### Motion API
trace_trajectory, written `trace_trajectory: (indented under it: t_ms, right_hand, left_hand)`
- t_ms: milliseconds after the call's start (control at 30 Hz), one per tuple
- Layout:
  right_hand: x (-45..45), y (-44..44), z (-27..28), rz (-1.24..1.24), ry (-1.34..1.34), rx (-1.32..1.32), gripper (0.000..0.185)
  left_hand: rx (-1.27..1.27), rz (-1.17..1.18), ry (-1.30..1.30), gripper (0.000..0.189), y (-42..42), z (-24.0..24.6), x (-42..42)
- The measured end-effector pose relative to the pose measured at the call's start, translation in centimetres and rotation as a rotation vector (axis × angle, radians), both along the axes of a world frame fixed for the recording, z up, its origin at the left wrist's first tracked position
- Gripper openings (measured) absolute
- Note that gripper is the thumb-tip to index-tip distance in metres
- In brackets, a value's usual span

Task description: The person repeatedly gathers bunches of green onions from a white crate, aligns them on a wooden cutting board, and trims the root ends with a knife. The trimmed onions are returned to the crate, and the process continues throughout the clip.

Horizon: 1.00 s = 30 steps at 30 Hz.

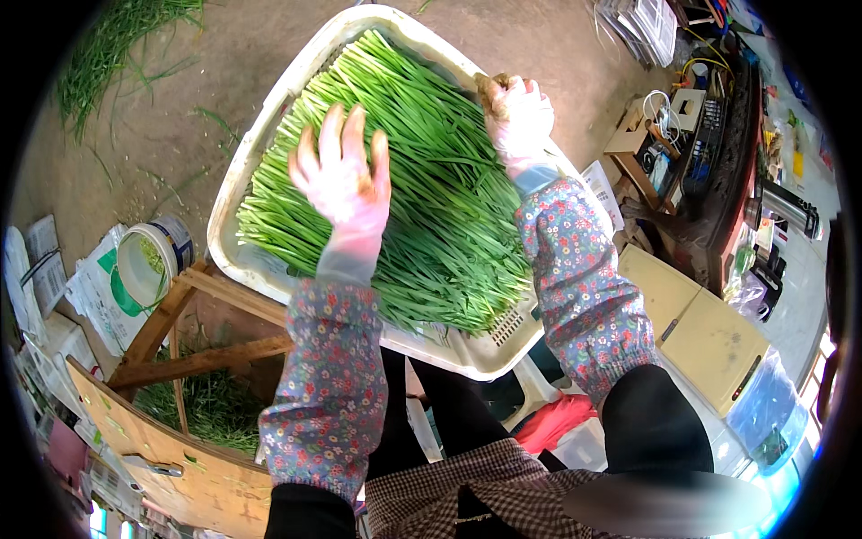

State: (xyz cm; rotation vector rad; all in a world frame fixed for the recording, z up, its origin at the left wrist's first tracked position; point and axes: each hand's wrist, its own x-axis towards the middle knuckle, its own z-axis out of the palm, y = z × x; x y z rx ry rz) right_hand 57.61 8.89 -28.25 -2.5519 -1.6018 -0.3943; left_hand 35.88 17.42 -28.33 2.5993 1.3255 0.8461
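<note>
A white plastic crate (250,145) is before me, packed with long green stalks that look like garlic chives (431,195). Their pale cut ends face mostly toward the crate's left side. My left hand (345,172), in a thin clear glove, is over the stalks with its fingers spread; whether it touches them I cannot tell. At the crate's upper right edge, my gloved right hand (517,118) is curled around the rim. Flowered sleeve covers run up both forearms and hide part of the crate.
At lower left stands a wooden table (182,471) with a knife (153,465) on it. A white bucket (145,259) is beyond its wooden legs. Loose greens (121,54) lie on the floor at upper left. A beige cabinet (693,323) stands at right.
</note>
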Motion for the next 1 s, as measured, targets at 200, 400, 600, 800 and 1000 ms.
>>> trace_trajectory:
  t_ms: [200, 400, 600, 800, 1000]
  right_hand:
    - [-0.1, -0.6, -3.2, 0.093, -0.124, -0.009, 0.018]
    - [0.7, 0.0, -5.3, 0.121, -0.104, 0.032, 0.015]
    - [1.0, -1.2, -6.1, 0.059, -0.020, 0.180, 0.012]
    - [1.2, -0.2, -4.4, 0.197, -0.090, 0.186, 0.018]
    - [1.2, 0.8, -6.2, 0.140, 0.018, 0.204, 0.020]
  left_hand:
    - [-0.122, -0.302, 0.263, 0.027, 6.2, -1.6, 8.2]
    - [-0.150, -0.390, 0.431, 0.030, 6.6, -4.8, 11.8]
    - [-0.020, -0.562, 0.346, 0.026, 7.1, -6.1, 11.1]
    - [-0.077, -0.553, 0.455, 0.007, 7.4, -5.5, 12.1]
    - [-0.033, -0.494, 0.340, 0.031, 6.8, -6.3, 10.7]
